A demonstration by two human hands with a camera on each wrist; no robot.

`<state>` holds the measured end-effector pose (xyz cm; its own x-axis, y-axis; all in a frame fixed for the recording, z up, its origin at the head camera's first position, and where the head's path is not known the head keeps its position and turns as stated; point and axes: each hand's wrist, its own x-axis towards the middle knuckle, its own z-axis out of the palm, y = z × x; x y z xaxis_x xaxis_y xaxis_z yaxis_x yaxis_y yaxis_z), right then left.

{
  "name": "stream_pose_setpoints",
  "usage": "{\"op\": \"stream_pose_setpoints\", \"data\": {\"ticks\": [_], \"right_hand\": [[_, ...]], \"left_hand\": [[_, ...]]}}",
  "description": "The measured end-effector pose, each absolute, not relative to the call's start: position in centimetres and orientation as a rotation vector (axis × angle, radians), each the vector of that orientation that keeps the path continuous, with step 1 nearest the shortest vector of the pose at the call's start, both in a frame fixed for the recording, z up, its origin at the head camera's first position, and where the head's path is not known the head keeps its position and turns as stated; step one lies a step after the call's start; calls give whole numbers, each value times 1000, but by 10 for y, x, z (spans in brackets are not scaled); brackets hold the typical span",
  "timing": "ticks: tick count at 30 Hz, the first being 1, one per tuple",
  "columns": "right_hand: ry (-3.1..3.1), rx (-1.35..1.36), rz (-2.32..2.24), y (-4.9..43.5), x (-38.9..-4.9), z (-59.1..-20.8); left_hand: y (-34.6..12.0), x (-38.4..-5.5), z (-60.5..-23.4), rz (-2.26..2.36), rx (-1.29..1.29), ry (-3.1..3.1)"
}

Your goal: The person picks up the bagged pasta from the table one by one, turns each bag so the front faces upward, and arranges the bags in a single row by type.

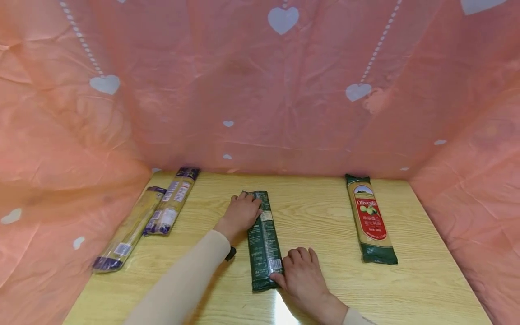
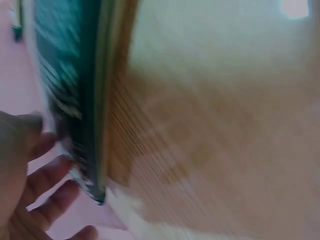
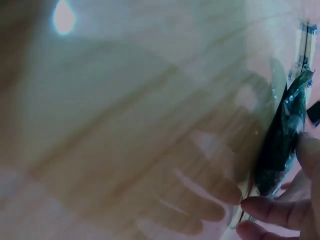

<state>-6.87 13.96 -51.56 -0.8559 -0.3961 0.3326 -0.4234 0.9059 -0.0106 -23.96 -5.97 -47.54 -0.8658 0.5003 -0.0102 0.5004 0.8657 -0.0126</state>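
Note:
A dark green pasta packet (image 1: 264,243) lies flat near the middle of the wooden table, its printed back and barcode facing up. Over its far left end rests my left hand (image 1: 242,213), some fingers on the wrapper and others past its edge. In the left wrist view, loosely bent fingers (image 2: 52,187) touch the packet's (image 2: 67,65) end. My right hand (image 1: 302,277) lies at the near right corner, thumb touching the wrapper and the other fingers on the table. The right wrist view shows that thumb against the packet's (image 3: 282,140) crinkled end.
To the right lies an Olivoilà pasta packet (image 1: 370,219), red label up. Two purple-ended pasta packets (image 1: 132,230) (image 1: 172,201) lie side by side at the left. Pink heart-patterned sheeting (image 1: 284,99) encloses the table (image 1: 321,203) at the back and sides.

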Motion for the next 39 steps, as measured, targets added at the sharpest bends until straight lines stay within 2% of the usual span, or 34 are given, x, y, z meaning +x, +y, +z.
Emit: {"op": "stream_pose_setpoints", "data": {"ticks": [8,18,26,39], "right_hand": [[-2700,541,53,133,-70,-519],[-2729,510,-34,127,-74,-519],[-2799,507,-46,129,-76,-514],[-2868,497,111,127,-81,-509]], "left_hand": [[-47,-280,-486,-157,725,3075],[-40,-294,-497,-218,609,3021],[-45,-298,-491,-226,801,3178],[-51,-285,-444,-136,976,3282]]}}
